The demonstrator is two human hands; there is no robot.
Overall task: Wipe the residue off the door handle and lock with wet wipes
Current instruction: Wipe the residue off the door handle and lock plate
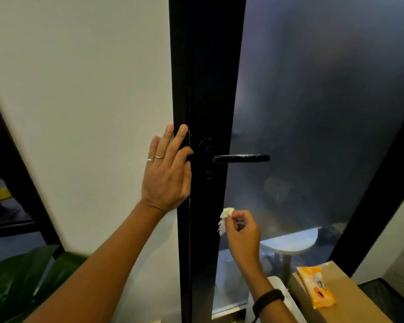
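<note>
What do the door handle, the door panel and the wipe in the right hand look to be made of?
Door handle: probably metal, glossy black, with bright highlights. Door panel: likely frosted glass; blurred shapes show through. Wet wipe: soft white nonwoven sheet, crumpled in the right hand.

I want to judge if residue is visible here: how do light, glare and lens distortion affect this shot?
Head view: dim light; the black door handle shows only a thin highlight, so residue is hard to judge; the lock is nearly lost in shadow; wide-angle bending curves the door frame; the wet wipe looks slightly blurred.

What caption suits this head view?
Left hand braces the black door frame while right hand holds a wet wipe below the handle.
</note>
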